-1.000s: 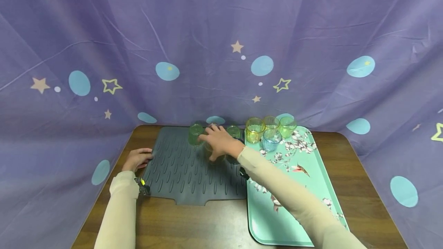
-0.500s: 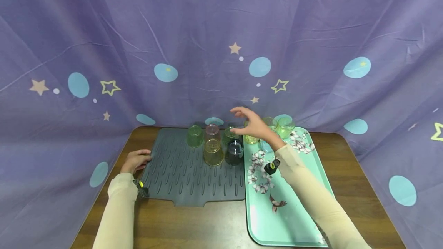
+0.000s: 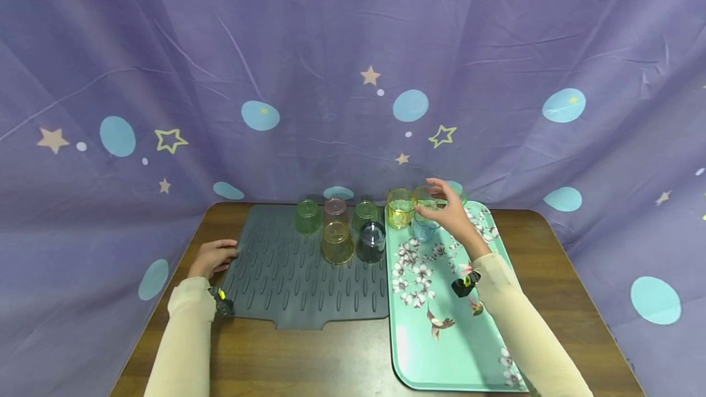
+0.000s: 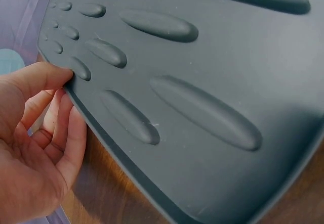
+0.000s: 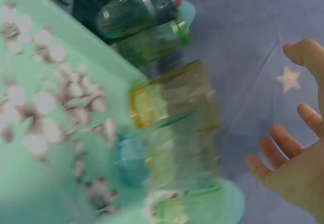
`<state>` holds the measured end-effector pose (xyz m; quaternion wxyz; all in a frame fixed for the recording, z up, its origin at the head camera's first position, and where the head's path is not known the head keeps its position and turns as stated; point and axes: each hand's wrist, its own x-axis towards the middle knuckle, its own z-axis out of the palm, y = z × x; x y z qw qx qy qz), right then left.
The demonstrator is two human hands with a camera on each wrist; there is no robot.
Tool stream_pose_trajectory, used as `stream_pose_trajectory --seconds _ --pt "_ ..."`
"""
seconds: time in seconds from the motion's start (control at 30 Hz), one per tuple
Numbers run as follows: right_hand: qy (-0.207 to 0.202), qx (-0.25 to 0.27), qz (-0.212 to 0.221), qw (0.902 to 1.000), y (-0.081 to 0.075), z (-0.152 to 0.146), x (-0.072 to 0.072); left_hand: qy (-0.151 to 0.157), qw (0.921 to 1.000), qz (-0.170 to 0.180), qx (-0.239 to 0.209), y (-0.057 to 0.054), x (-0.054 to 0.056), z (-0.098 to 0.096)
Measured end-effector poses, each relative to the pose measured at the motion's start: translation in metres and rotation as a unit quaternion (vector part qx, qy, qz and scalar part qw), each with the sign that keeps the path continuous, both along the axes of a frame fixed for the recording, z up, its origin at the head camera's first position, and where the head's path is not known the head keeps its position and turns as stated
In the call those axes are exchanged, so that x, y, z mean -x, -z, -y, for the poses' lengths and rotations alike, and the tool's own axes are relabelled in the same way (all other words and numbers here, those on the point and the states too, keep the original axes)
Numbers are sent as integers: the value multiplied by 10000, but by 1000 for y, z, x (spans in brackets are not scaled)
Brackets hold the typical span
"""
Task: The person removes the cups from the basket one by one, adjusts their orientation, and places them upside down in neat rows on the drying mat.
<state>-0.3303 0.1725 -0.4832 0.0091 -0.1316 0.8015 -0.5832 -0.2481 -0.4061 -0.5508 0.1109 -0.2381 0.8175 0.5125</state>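
My left hand is at the left edge of a dark grey ridged drying mat. In the left wrist view its thumb lies on the mat's rim and the other fingers curl below, pinching the edge. My right hand hovers over the back of a mint-green tray, thumb and fingers spread apart, holding nothing. Under and beside it stand a blue glass, a yellow glass and a pale yellowish glass. A green glass is mostly hidden behind the hand.
Upside-down glasses stand at the mat's back right: a green glass, a pink glass, another green glass, an amber glass and a dark blue glass. A purple curtain hangs close behind the wooden table.
My right hand has moved from the glasses on the mat rightward to above the glasses on the tray, leaving the amber glass standing on the mat. The left hand stays put.
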Motion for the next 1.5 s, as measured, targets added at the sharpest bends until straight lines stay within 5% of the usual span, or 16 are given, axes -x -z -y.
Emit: stream_pose_trajectory --seconds 0.23,0.5,1.07,1.5 --pt "357 113 297 9989 29 -9 -3 -96 10000 0 -11 2 -1 -1" --pt "533 169 389 9977 37 -14 -11 -97 9999 -58 -34 2 -1 -2" --pt "351 6 817 9960 74 -30 -10 -89 9999 -42 -72 -1 -3 -3" --pt "146 85 1248 9920 82 -27 -3 -78 10000 -27 26 -1 -3 -4"
